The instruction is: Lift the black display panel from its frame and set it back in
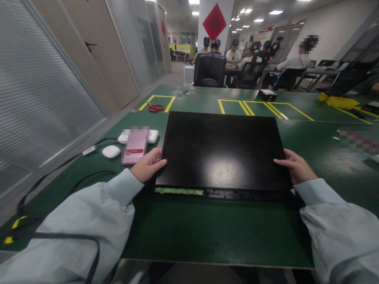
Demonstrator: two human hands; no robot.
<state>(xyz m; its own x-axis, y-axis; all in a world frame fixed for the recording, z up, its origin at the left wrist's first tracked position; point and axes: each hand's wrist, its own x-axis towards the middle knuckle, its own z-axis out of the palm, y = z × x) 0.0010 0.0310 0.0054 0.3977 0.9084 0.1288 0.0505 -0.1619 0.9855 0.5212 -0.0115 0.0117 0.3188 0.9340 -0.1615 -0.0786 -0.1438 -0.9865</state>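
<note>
Head view: looks forward and down over a green table, with both forearms in pale blue-grey sleeves at the near edge.
Left hand: the left hand is half closed on the left edge of the black panel, thumb on the top face and fingers curled at the side.
Right hand: the right hand lies on the panel's right edge with fingers stretched almost flat; I cannot tell whether any finger hooks under it.
Panel, look: wide, thin and rectangular, with a glossy black top face and a ceiling light mirrored near its middle. It lies flat in the middle of the table, between the two hands.
Panel, near edge: a narrow green circuit strip shows at the left, with dark fittings to its right.
Left of panel: a phone lies just beside the left hand. A white puck and a white case are nearby, and black cables trail off to the left.
Far table: red scissors lie in a yellow tape outline, with a small black box at far right.
Writing: the phone screen is blurred. The red diamond sign on the far pillar bears a dark mark too small to read.
Far: a black chair, with seated people behind it.
</note>
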